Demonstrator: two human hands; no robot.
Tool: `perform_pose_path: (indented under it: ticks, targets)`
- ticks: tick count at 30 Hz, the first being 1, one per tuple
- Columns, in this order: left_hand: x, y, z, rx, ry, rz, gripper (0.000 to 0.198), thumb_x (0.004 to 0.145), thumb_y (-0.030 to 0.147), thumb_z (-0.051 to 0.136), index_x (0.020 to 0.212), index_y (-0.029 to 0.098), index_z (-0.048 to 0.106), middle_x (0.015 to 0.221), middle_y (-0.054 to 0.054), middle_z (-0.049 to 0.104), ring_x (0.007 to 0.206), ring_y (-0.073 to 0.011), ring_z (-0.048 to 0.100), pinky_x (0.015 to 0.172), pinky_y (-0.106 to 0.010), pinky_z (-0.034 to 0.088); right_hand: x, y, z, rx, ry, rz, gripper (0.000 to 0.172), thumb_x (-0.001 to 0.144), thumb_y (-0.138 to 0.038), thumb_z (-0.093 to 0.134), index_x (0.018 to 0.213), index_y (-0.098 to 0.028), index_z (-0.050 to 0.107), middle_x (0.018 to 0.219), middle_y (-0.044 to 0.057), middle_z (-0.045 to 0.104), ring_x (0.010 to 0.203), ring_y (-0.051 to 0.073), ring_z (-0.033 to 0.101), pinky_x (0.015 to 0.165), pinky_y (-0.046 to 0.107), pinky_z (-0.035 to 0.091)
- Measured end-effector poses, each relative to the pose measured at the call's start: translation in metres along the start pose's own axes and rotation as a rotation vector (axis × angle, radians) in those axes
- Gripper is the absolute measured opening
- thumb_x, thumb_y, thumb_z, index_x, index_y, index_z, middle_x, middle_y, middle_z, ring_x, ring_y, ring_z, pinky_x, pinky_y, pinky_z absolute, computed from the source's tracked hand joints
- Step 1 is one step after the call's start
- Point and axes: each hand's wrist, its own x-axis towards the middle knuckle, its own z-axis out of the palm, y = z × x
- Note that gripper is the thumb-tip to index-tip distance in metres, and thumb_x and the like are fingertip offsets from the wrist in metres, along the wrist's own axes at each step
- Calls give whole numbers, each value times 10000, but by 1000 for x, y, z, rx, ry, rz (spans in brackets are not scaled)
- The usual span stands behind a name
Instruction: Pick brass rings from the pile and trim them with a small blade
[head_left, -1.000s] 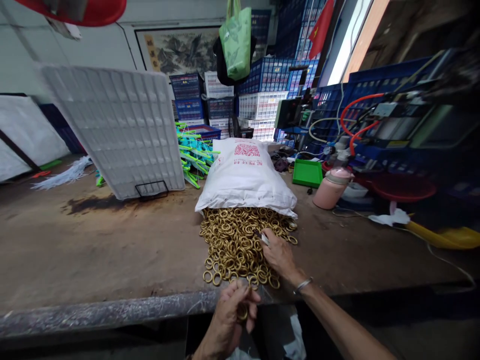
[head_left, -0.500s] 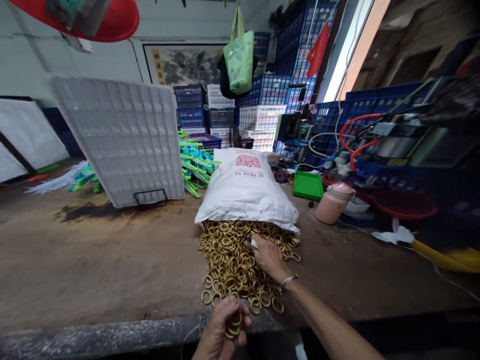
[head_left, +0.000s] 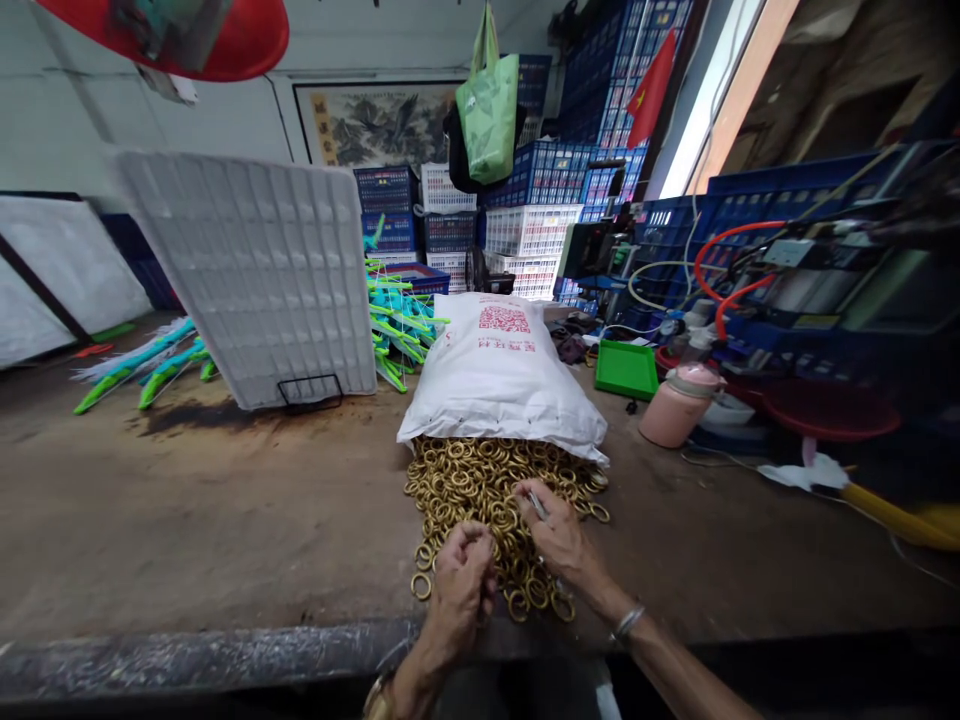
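Note:
A heap of brass-coloured rings (head_left: pixel 459 482) spills from the open end of a white woven sack (head_left: pixel 499 375) onto the table. My left hand (head_left: pixel 459 580) is over the near left of the heap, its fingers curled closed; the rings it held a moment ago are mostly hidden now. Over the right side of the heap, my right hand (head_left: pixel 559 535) is closed around a small silvery metal tool (head_left: pixel 537 505), whose exact kind I cannot make out. Thumb and fingertips of that hand are close to the rings.
A white ribbed panel (head_left: pixel 262 280) stands on a black wire stand (head_left: pixel 309 392) at left. Green and turquoise plastic pieces (head_left: pixel 394 320) lie behind it. To the right are a green tray (head_left: pixel 626 368), a pink bottle (head_left: pixel 675 410) and a machine with orange hoses (head_left: pixel 810 270).
My left hand has moved up and forward over the heap, its palm turned from view. My right hand has drawn back slightly to the right with the tool. The view has shifted a little.

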Motion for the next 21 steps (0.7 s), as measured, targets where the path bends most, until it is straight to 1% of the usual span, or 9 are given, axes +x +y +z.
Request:
perform_pose_path:
  ticks: [2, 4, 7, 9, 11, 13, 14, 17, 21]
  targets:
    - [2, 2, 4, 46, 14, 22, 394, 690, 516, 550, 896, 192, 461, 467, 93, 410, 336, -43, 305, 311, -143, 232, -13, -9, -1, 70, -39, 8, 243, 817, -363, 345, 818, -201, 527, 687, -7, 559, 621, 128, 499, 569, 220, 381]
    - [3, 1, 6, 62, -4, 46, 355, 688, 493, 562, 835, 180, 481, 466, 92, 402, 342, -39, 305, 331, -149, 239, -23, -14, 1, 124, -77, 22, 219, 809, -363, 368, 796, -204, 518, 678, -17, 542, 618, 122, 489, 568, 215, 381]
    - [1, -4, 6, 54, -28, 84, 282, 720, 446, 546, 725, 170, 485, 476, 84, 393, 368, -34, 301, 374, -158, 256, -33, -12, 7, 203, -109, 57, 228, 807, -390, 385, 778, -198, 504, 652, -32, 495, 600, 109, 453, 560, 209, 370]
    - [0, -6, 4, 73, -13, 153, 261, 728, 413, 549, 682, 163, 490, 502, 73, 405, 408, -39, 320, 410, -163, 279, -36, -10, 12, 261, -112, 105, 257, 805, -421, 384, 762, -191, 490, 620, -43, 451, 570, 101, 419, 538, 206, 356]
    - [-2, -8, 2, 134, 4, 255, 250, 727, 383, 558, 651, 149, 511, 538, 56, 423, 460, -47, 348, 453, -166, 301, -37, -8, 15, 306, -115, 146, 282, 800, -448, 384, 732, -188, 470, 590, -56, 406, 539, 93, 383, 511, 204, 339]
    - [-4, -9, 0, 168, -5, 288, 247, 722, 372, 564, 641, 143, 520, 545, 52, 421, 473, -48, 349, 460, -167, 300, -37, -9, 18, 320, -115, 149, 289, 792, -454, 395, 691, -188, 448, 580, -61, 379, 530, 88, 364, 504, 203, 327]
    - [-6, -9, -1, 151, -19, 261, 250, 721, 381, 563, 652, 146, 515, 532, 58, 409, 454, -46, 336, 444, -168, 291, -37, -9, 19, 316, -113, 140, 290, 790, -450, 399, 670, -189, 436, 580, -62, 372, 533, 87, 359, 505, 203, 323]
    - [-10, -7, 0, 39, -56, 118, 287, 702, 442, 564, 702, 167, 478, 477, 86, 366, 376, -35, 286, 382, -163, 250, -37, -13, 19, 289, -103, 106, 292, 790, -428, 399, 618, -193, 400, 577, -63, 353, 540, 85, 345, 505, 199, 312]
    - [-16, -3, 0, 19, -53, -8, 353, 683, 515, 550, 728, 183, 441, 481, 84, 415, 343, -31, 321, 338, -146, 224, -39, -19, 18, 228, -105, 94, 282, 783, -391, 411, 583, -193, 383, 562, -66, 338, 536, 83, 337, 496, 195, 298]
